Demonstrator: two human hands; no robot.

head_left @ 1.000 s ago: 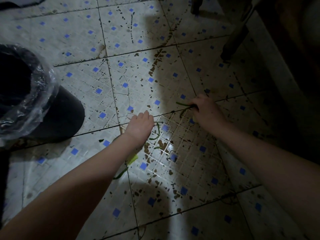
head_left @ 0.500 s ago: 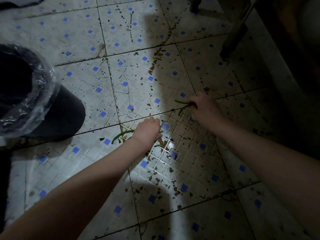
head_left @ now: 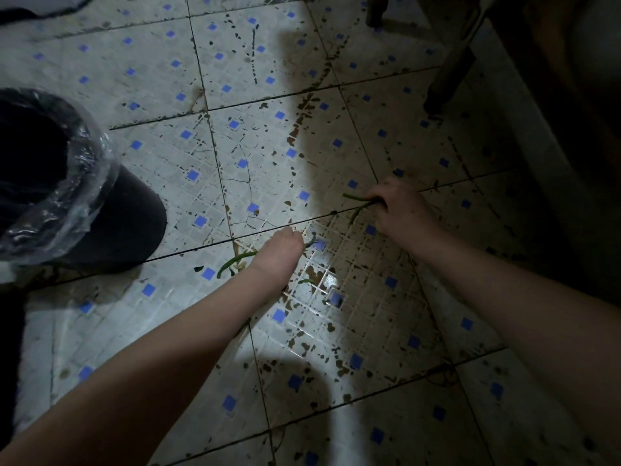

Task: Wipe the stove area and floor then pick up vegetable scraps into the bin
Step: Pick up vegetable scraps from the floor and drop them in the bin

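Both hands (head_left: 279, 253) (head_left: 400, 206) grip green scraps (head_left: 358, 206); bin (head_left: 50, 176) stands well left.

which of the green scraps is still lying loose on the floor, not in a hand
The short green scrap on the wet tiles just right of the left wrist. The left hand grips a longer curved stem, and the right hand holds thin stems.

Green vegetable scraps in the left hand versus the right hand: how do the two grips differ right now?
The left hand is down at the tiled floor, nearer the black plastic-lined bin, closed on a curved green stem that trails towards the bin. The right hand lies farther from the bin, in shadow, with thin green stems sticking out of its fist. Both grips are shut on green scraps.
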